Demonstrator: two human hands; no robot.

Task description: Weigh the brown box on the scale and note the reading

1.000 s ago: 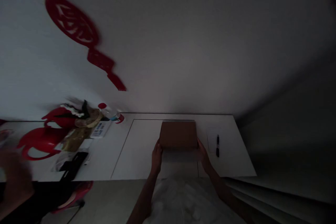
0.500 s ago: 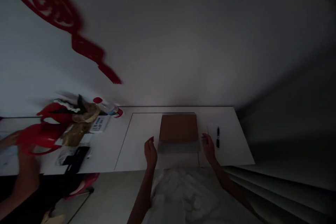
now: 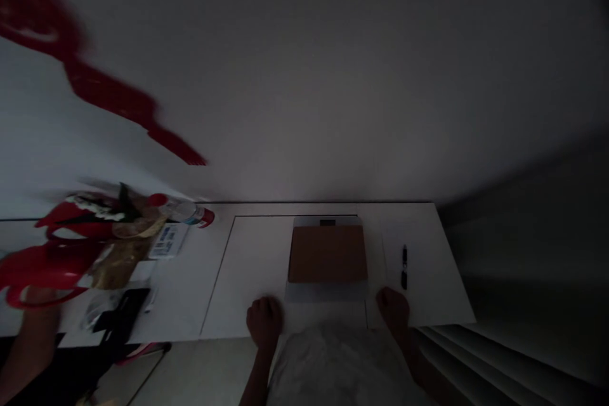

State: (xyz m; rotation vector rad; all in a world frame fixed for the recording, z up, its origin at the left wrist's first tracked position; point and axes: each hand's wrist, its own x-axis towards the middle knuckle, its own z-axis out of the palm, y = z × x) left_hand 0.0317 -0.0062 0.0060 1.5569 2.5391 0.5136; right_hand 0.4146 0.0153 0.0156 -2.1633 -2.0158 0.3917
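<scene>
A brown, flat rectangular thing (image 3: 328,254), like a notebook or a cardboard piece, lies on a pale sheet or tray (image 3: 304,293) on the white table. Left of its near corner, my left hand (image 3: 264,319) is curled into a fist near the table's front edge, apart from it. My right hand (image 3: 394,309) is also closed, to the right of the pale sheet, with nothing visible in it. Just beyond that hand a black pen (image 3: 404,266) lies on what looks like a sheet of paper (image 3: 389,241).
On the left, another person's arm (image 3: 40,330) reaches to a red bag or pot-like thing (image 3: 47,266). Around it are a red-capped bottle (image 3: 183,210), a white box with blue print (image 3: 165,241) and a black item (image 3: 124,317). A wall with a red hanging ornament (image 3: 114,95) stands behind.
Both my hands have drawn back toward the table's front edge and closed into fists. More of the pale sheet shows beyond the brown thing. The view has shifted slightly.
</scene>
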